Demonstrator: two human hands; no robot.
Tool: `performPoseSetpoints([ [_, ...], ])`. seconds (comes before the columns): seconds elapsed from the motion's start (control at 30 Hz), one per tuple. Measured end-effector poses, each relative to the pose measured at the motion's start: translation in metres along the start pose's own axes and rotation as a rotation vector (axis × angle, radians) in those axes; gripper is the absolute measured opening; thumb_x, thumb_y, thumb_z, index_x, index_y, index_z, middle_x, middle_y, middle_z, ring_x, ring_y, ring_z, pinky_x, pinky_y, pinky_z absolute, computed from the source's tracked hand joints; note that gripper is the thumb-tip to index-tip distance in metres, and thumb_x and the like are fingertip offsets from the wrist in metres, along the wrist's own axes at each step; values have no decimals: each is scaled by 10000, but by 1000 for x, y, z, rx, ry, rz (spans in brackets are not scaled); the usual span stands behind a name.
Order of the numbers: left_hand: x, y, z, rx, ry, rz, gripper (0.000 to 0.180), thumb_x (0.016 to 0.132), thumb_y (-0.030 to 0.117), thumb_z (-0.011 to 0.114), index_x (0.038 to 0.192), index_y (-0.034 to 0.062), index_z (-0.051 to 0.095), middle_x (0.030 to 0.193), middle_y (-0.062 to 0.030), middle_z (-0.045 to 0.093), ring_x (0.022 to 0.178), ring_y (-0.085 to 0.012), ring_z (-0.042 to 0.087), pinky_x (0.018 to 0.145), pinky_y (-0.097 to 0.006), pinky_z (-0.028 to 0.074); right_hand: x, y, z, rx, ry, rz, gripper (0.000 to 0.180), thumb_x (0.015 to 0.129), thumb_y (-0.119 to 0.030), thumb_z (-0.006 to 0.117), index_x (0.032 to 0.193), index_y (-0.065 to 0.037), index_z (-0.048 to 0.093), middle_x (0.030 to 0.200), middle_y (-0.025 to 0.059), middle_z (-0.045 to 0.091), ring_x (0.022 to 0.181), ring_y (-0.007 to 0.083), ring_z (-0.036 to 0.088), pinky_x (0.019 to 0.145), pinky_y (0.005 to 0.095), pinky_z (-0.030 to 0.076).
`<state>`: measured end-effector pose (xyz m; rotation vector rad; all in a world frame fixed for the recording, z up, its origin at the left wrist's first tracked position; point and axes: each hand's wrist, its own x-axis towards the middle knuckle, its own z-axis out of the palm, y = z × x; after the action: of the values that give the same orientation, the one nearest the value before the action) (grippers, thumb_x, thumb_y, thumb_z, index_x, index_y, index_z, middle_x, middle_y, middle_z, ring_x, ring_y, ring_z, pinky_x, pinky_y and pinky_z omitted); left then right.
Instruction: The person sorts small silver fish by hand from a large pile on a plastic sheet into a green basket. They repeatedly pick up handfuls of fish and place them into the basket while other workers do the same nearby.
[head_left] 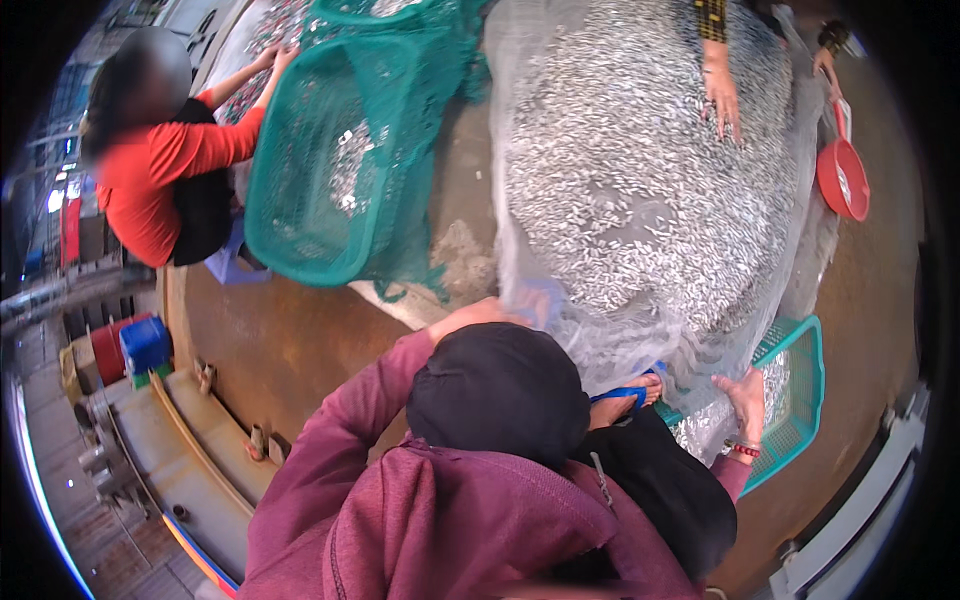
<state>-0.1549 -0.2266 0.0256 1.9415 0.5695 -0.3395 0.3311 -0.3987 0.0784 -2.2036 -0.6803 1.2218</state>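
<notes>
A wide heap of small silvery fish lies on a white mesh net in front of me. My left hand, at the end of a maroon sleeve, grips the net's near-left edge, its fingertips partly under the mesh. My right hand, with a red bead bracelet at the wrist, is at the net's near-right edge, over a teal plastic basket that holds some fish. Its thumb stands out against the mesh; its other fingers seem curled on the net, partly hidden. My black-clad knee sits between my arms.
A co-worker's hand rests on the far fish. Another hand holds a red scoop. On the left, a person in an orange-red top sits by a large green basket. My foot is beside the net.
</notes>
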Motion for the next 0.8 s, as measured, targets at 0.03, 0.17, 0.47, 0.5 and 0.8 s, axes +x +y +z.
performPoseSetpoints([
  [0.03, 3, 0, -3, -110, 43, -23, 450, 962, 393, 494, 1272, 69, 541, 1249, -125, 553, 1084, -240, 562, 962, -390, 411, 2, 0, 1, 17, 23, -8, 436, 752, -70, 699, 1146, 69, 578, 1061, 160, 663, 971, 253, 628, 873, 341, 472],
  [0.17, 58, 40, -41, -452, 101, -291, 313, 972, 291, 478, 1062, 48, 653, 1006, -133, 671, 914, -218, 627, 834, -410, 480, 6, -6, 1, 97, 155, -92, 387, 811, -99, 645, 1153, 71, 581, 1079, 133, 655, 995, 227, 612, 898, 330, 455],
  [0.47, 103, 220, -242, -1293, 372, 329, 287, 949, 271, 571, 718, 102, 552, 600, 14, 519, 492, -128, 520, 471, -259, 438, -15, -114, -121, 686, 205, -138, 221, 847, -113, 612, 998, 47, 631, 905, 97, 672, 765, 178, 643, 707, 299, 534],
  [0.5, 94, 241, -252, -1209, 423, 457, 278, 947, 258, 576, 715, 107, 546, 592, 22, 509, 477, -122, 508, 461, -250, 428, -33, -137, -134, 750, 197, -159, 206, 843, -117, 616, 974, 43, 635, 878, 97, 674, 740, 183, 647, 683, 300, 541],
  [0.8, -78, 227, -255, -416, 293, 385, 355, 790, 309, 676, 943, 6, 574, 870, -120, 589, 742, -263, 565, 696, -372, 428, -108, -203, -120, 523, -18, -282, 497, 807, -133, 684, 1222, 88, 523, 1118, 104, 634, 998, 158, 603, 922, 270, 433],
])
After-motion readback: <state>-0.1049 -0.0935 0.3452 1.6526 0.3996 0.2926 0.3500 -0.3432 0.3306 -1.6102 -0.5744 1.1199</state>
